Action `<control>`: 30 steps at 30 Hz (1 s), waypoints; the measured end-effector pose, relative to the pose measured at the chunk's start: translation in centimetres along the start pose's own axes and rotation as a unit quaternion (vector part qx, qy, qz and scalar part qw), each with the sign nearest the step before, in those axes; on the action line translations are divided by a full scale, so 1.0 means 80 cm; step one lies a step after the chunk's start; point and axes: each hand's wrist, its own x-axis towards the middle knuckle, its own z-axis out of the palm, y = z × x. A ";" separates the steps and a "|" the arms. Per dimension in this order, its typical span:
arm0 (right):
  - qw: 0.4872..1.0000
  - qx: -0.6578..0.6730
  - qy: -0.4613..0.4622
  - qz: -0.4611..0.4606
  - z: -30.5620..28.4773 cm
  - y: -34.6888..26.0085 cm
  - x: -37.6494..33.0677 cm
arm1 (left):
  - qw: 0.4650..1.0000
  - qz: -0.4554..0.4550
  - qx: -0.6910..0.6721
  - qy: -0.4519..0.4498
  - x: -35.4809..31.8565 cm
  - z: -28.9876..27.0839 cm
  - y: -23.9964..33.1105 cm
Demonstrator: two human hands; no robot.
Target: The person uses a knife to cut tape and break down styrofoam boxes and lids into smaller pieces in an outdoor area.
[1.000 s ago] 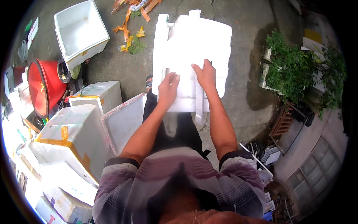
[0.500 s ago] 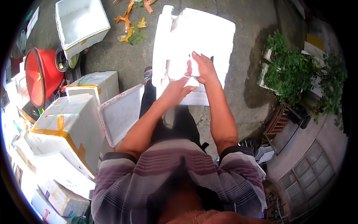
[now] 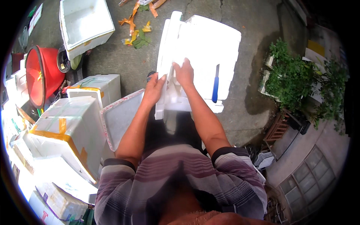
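A stack of white foam pieces (image 3: 210, 41) stands in front of me, so bright that its edges partly wash out. Along its left side runs a long, narrow white foam slab (image 3: 165, 48). My left hand (image 3: 153, 90) grips this slab's outer edge, thumb over the top. My right hand (image 3: 184, 75) rests on the foam just right of the slab, thumb and fingers apart. A knife with a blue handle (image 3: 215, 89) lies on the foam to the right of my right forearm, its blade pointing away from me.
A foam lid (image 3: 123, 116) leans at my left beside taped foam boxes (image 3: 69, 116). Beyond them are a red tub (image 3: 48, 71) and an open white foam box (image 3: 88, 22). Torn orange tape (image 3: 132, 28) litters the concrete. Potted green plants (image 3: 288, 71) stand at right.
Both hands have moved left onto the narrow slab. The small white piece they held is no longer visible in them. The knife, mostly hidden by my right arm before, now shows.
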 end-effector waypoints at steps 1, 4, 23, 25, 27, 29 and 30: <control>1.000 -0.002 0.001 0.001 0.001 0.002 -0.006 | 1.000 0.022 -0.001 0.000 0.004 -0.001 -0.002; 0.984 -0.101 0.090 -0.112 -0.001 0.006 -0.047 | 0.997 0.003 -0.063 0.048 0.007 -0.002 0.020; 0.998 0.051 -0.001 0.041 -0.090 -0.054 0.016 | 0.992 -0.061 0.002 0.113 0.001 -0.004 -0.036; 0.998 -0.037 -0.032 0.037 -0.061 -0.024 0.032 | 0.981 -0.116 0.118 0.105 -0.024 0.004 -0.055; 0.983 -0.166 -0.072 0.013 -0.040 -0.014 0.029 | 0.975 -0.123 0.160 0.089 -0.045 0.023 -0.057; 0.981 -0.179 -0.077 0.008 -0.025 -0.017 0.017 | 0.923 0.029 0.368 0.109 -0.057 0.040 -0.058; 0.979 -0.192 -0.075 -0.001 -0.019 -0.015 0.014 | 0.924 0.029 0.366 0.109 -0.056 0.045 -0.054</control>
